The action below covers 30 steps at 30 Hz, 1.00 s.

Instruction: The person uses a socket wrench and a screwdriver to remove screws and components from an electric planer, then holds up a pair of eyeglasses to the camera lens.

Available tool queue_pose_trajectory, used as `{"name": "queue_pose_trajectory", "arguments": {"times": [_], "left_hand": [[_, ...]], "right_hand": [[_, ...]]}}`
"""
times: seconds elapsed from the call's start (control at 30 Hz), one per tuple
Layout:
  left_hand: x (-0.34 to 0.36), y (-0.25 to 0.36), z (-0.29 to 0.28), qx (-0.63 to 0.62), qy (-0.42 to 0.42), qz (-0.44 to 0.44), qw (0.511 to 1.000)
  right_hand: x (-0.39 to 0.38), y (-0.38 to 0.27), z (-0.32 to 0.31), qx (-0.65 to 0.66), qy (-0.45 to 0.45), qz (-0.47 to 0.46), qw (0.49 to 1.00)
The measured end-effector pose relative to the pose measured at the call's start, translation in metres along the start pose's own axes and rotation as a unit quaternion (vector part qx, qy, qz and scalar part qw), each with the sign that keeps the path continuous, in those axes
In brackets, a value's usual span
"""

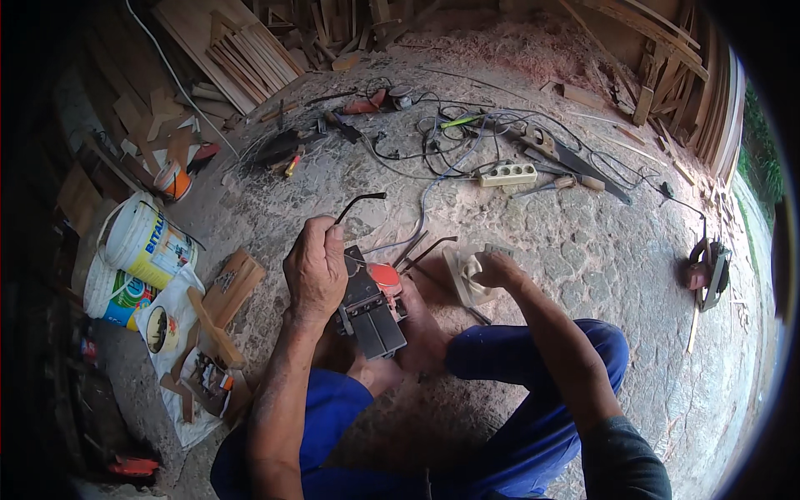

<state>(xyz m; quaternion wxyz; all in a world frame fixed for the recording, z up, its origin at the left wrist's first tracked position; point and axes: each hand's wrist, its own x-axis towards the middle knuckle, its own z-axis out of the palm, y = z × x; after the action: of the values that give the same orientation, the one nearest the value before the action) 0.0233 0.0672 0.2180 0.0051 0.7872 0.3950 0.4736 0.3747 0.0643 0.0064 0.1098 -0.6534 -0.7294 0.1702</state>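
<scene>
My left hand point(317, 265) is closed around a pair of eyeglasses, whose dark temple arm point(363, 201) sticks up past my thumb. The other temple arm point(431, 252) points away to the right; the lenses are hard to make out. Below and beside this hand, an electric planer point(375, 321) with a red body and black sole lies sole up between my bare feet. My right hand point(497, 271) is closed, its fingertips mostly hidden, against a pale cream object point(467, 279) on the floor whose kind I cannot tell.
Ahead lie a power strip point(508, 174), tangled cables, a handsaw point(592, 171), a hammer point(546, 187) and an angle grinder point(367, 102). Paint buckets point(150, 237) and wood pieces point(231, 287) stand at left. A dark power tool point(709, 275) is at far right; stacked boards point(250, 62) line the back.
</scene>
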Motion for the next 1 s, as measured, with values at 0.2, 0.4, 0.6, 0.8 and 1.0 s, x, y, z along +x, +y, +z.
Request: {"name": "queue_pose_trajectory", "arguments": {"times": [0.2, 0.4, 0.6, 0.8, 1.0], "left_hand": [[-0.003, 0.007, -0.003, -0.028, 0.02, -0.039, 0.999], [0.004, 0.034, -0.026, -0.007, 0.128, -0.006, 0.992], [0.005, 0.081, -0.083, -0.087, 0.228, 0.095, 0.965], [-0.009, 0.144, -0.13, -0.126, 0.255, 0.163, 0.945], [-0.023, 0.175, -0.149, -0.215, 0.243, 0.202, 0.924]], "right_hand": [[-0.002, -0.024, -0.061, 0.112, 0.121, 0.02, 0.986], [-0.07, -0.195, -0.166, 0.461, 0.136, -0.178, 0.859], [-0.113, -0.241, -0.191, 0.346, 0.317, -0.262, 0.843], [-0.174, -0.272, -0.211, 0.389, 0.463, -0.331, 0.724], [-0.207, -0.267, -0.206, 0.403, 0.527, -0.355, 0.658]]}}
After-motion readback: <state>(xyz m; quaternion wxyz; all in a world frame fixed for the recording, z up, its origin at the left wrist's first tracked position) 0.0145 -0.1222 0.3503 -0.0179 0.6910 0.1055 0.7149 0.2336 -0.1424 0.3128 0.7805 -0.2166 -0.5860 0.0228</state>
